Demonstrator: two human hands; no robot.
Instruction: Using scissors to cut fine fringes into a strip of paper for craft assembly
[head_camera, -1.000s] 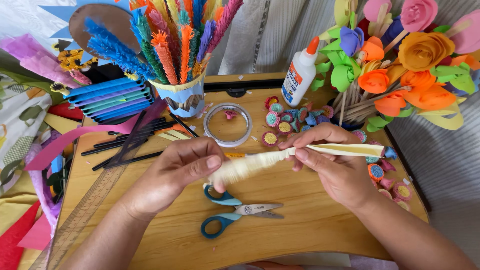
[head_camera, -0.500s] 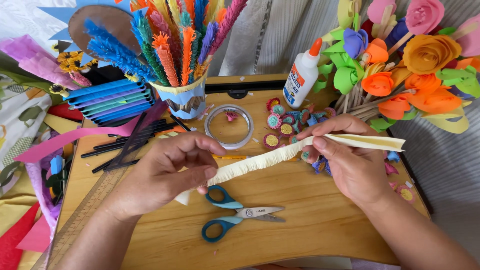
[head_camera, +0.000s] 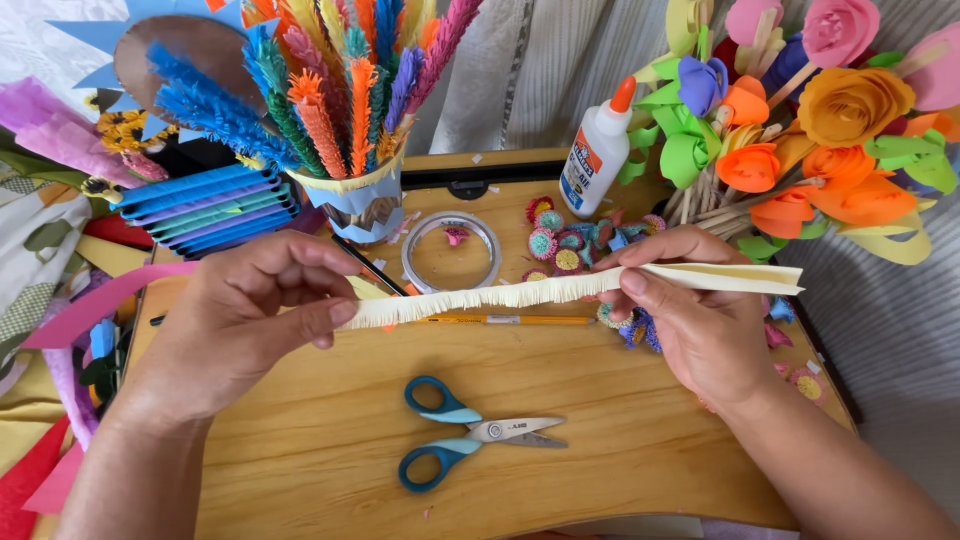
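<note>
Stretched a fringed paper strip between left hand and right hand, above the wooden board. Lay under it, a pencil; nearer, scissors. Stood behind: tape ring, cup of paper stems left, glue bottle right.

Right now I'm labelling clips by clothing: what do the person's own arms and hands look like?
Both forearms are bare to the frame edge, with no sleeves showing. The left hand and the right hand wear no gloves, and no rings, watch or bracelets are visible.
</note>
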